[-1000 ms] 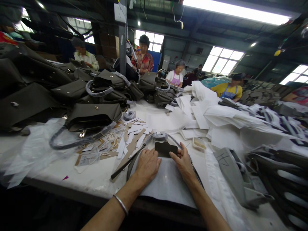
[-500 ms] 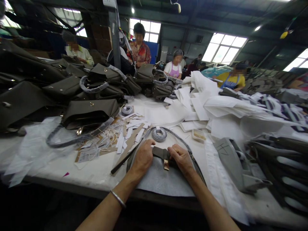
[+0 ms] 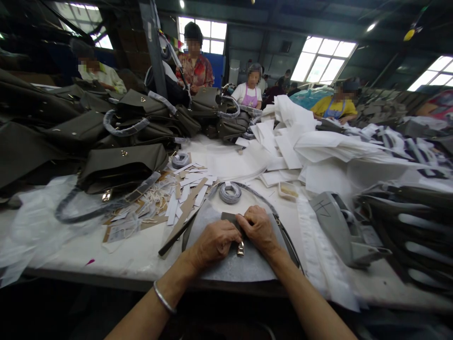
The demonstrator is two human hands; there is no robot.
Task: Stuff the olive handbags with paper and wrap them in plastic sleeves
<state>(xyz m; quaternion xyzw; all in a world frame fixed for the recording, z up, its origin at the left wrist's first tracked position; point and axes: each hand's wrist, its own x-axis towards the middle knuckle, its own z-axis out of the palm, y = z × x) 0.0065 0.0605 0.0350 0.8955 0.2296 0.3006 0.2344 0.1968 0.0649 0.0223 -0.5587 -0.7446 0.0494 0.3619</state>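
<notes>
In front of me a dark handbag (image 3: pixel 286 245) lies on the table, its front covered by a pale grey sheet (image 3: pixel 226 271). A short dark strap (image 3: pixel 228 216) with a shiny gold clasp (image 3: pixel 241 249) at its lower end rests over the sheet. My left hand (image 3: pixel 216 240) is closed, its fingertips pinching the strap just above the clasp. From the other side my right hand (image 3: pixel 260 230) grips the same strap, thumb on top. Both hands hide much of it. The bag's handle (image 3: pixel 264 194) arches behind them around a wrapped coil of strap (image 3: pixel 230 193).
Paper and card strips (image 3: pixel 184 196) lie left of the bag, near another dark handbag (image 3: pixel 123 163). White sheets (image 3: pixel 329 146) are heaped behind. A grey plastic holder (image 3: pixel 331 226) and stacked dark pieces (image 3: pixel 406 226) stand right. Several people work across the table.
My left hand has moved right and down, from the strap's left end to just above the clasp. My right hand has shifted slightly left over the strap. The view has shifted a little.
</notes>
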